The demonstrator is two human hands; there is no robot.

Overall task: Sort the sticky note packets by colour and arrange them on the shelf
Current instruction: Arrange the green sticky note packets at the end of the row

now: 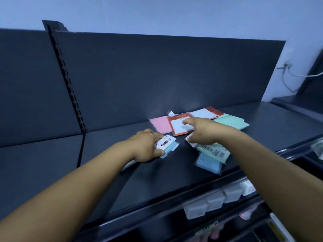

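Both bare arms reached over a dark shelf point(174, 172) backed by a dark upright panel point(139, 75). The left hand point(146, 145) gripped a blue packet point(168, 145), fingers and thumb curled round its near end; the white label on top read "STICKY NOTE". That packet sat roughly mid-shelf, a little left of the loose cluster and just off the others.

The right hand point(201, 130) was stretched toward the back of the shelf, its fingers lying on a red-framed packet point(180, 127) with a pale front. How the fingers lay was blurred, so I could not tell whether they pressed flat or pinched the packet.

A pink packet point(160, 124) lay just left of the red-framed one, touching or slightly tucked under its edge, near the back panel. A second red-framed packet point(206, 113) lay behind and to the right, its corner overlapped by the first. Right of that sat a mint green packet point(232, 122), toward the back right part of the shelf.

Nearer the front edge, under the right wrist, a green packet with printed backing point(213, 151) rested partly on top of a light blue packet point(208, 163), both tilted.

On the front lip of the shelf hung a row of clear price tag holders point(213, 201). On the pale wall at the right a white cable point(297, 75) ran from a socket.
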